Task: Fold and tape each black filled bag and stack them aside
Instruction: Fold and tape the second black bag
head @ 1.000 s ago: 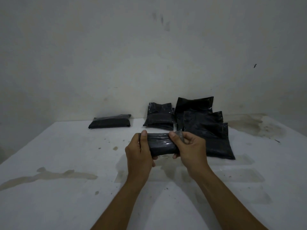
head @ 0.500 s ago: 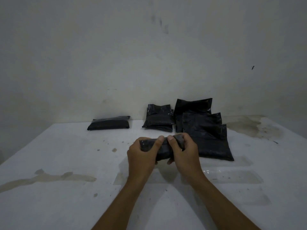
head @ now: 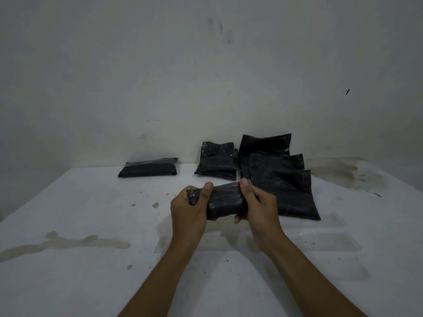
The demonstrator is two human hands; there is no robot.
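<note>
Left hand is gripping the left end of the folded black bag, thumb lying across the top, fingers curling under. Right hand is clamping the right end the same way, thumb on the upper edge. Bag is being held between both hands, lifted just above the white table, tilted slightly with its right end higher. Tape on it: too dark to tell.

Just beyond the right hand, the pile of flat unfolded bags is lying overlapped, reaching back toward the wall. Next to it, centre-back, a smaller stack of bags is sitting. Far left by the wall, one finished folded bag is lying apart from the rest.

Risks, as judged: fold is probably springing open if either thumb is easing off before tape is holding; filling is likely shifting and bulging one end, loosening the wrap. Glossy plastic may be slipping in the grip. Setting it down carelessly could be knocking the nearby flat pile.
</note>
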